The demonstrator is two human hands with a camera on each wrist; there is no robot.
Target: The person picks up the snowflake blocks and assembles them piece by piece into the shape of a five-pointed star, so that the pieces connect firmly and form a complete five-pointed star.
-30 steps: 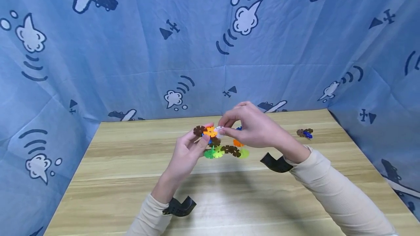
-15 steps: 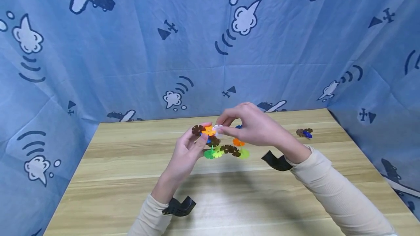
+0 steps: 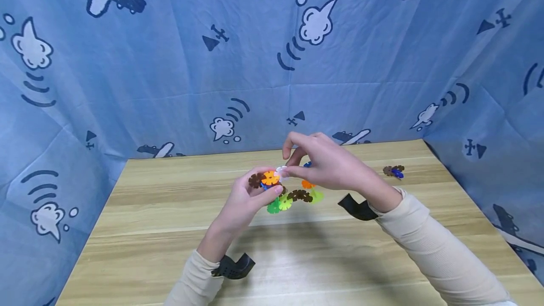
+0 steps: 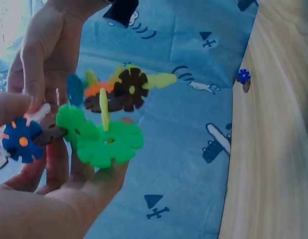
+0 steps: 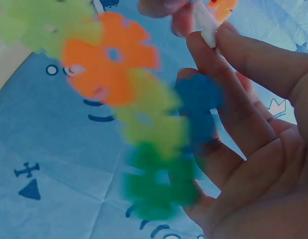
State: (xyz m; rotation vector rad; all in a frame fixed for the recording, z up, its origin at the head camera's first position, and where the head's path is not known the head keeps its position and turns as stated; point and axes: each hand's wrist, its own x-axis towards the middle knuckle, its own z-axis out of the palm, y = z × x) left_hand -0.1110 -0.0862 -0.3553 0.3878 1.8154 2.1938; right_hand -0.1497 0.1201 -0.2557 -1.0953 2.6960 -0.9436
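Observation:
My left hand [image 3: 240,202] grips a joined chain of notched plastic snowflake discs above the table. An orange disc [image 3: 270,178] faces up by its fingers, with a brown disc [image 3: 256,181] to its left. In the left wrist view, a blue disc [image 4: 23,139] and a bright green disc [image 4: 110,143] show close up. The chain curves on through brown and yellow-green to another orange disc [image 5: 111,57], blurred in the right wrist view. My right hand [image 3: 329,164] pinches a white snowflake disc [image 5: 206,25] at the orange disc's right edge, its forefinger raised.
On the wooden table [image 3: 170,230], a small cluster of brown and blue discs [image 3: 394,171] lies toward the back right. A blue patterned curtain [image 3: 255,60] stands behind and at both sides. Each wrist carries a black mount [image 3: 233,267].
My left hand has tilted the chain, so the orange disc faces upward, and its thumb has shifted lower right. My right forefinger has lifted from the white disc while the pinch stays.

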